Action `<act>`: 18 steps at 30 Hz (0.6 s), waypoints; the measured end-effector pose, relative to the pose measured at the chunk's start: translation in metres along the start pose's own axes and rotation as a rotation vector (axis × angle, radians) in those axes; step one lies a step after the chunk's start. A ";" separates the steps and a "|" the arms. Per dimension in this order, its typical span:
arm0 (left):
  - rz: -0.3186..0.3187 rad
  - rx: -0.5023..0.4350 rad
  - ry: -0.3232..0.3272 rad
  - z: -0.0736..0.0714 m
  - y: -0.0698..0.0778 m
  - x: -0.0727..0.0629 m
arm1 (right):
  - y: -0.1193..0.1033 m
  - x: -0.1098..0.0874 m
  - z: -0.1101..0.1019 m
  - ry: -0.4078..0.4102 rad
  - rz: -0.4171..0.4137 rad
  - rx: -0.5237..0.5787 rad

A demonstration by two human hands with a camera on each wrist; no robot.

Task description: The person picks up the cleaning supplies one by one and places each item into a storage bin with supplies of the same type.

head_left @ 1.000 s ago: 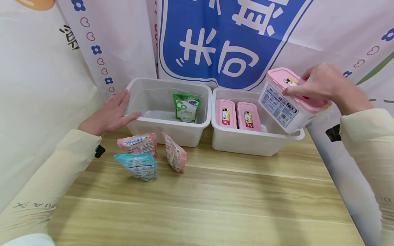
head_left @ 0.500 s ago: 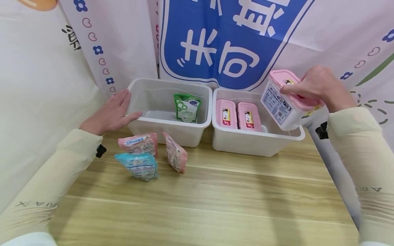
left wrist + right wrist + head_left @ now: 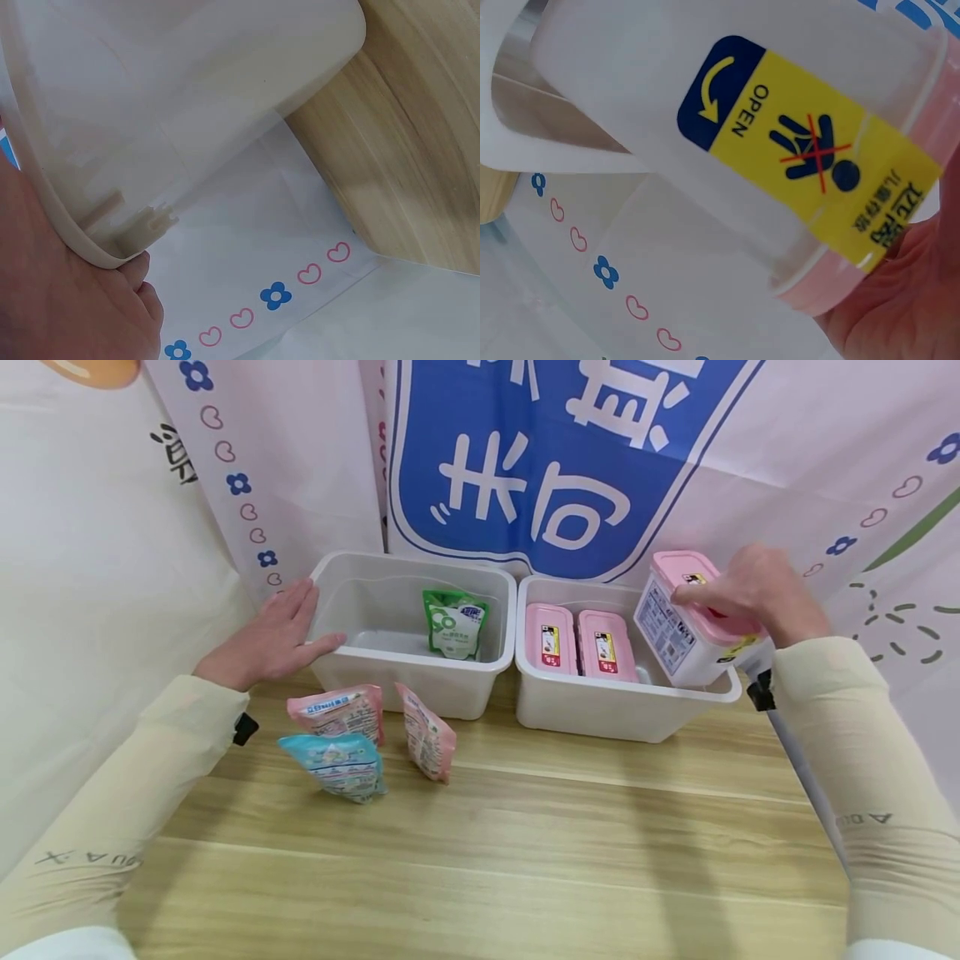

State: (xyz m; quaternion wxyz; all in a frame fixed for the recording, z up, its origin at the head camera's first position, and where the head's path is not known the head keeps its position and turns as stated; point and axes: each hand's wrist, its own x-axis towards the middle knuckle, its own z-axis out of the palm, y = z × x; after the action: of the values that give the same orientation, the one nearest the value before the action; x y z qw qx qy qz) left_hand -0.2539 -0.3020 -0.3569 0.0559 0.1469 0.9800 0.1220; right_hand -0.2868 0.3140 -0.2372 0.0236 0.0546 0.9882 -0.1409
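My right hand (image 3: 750, 593) grips a white plastic tub with a pink lid (image 3: 686, 625), thumb and fingers across the lid's sides. The tub is tilted and partly inside the right end of the right white bin (image 3: 600, 706). In the right wrist view, the tub's yellow "OPEN" label (image 3: 802, 150) faces the camera. Two similar pink-lidded tubs, one at the left (image 3: 551, 639) and one beside it (image 3: 606, 645), stand in that bin. My left hand (image 3: 273, 635) rests on the left corner of the left white bin (image 3: 405, 681), fingers extended, thumb over its front rim.
A green pouch (image 3: 455, 624) stands in the left bin. In front of it, two pink pouches (image 3: 345, 712) (image 3: 429, 733) and a blue pouch (image 3: 341, 766) are on the wooden table (image 3: 510, 860). Printed cloth (image 3: 540, 468) hangs close behind both bins.
My right hand has moved left and down with the tub, bringing it into the right bin's right end. The left hand and the pouches have stayed in place.
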 end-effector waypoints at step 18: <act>0.005 0.007 0.008 0.000 0.000 0.000 | 0.004 0.006 0.032 -0.008 0.043 0.046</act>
State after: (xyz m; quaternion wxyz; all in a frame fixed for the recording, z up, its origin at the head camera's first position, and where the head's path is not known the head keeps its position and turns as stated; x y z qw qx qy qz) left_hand -0.2536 -0.3017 -0.3566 0.0511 0.1490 0.9803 0.1194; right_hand -0.2910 0.3098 -0.2690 0.0293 0.0761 0.9832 -0.1631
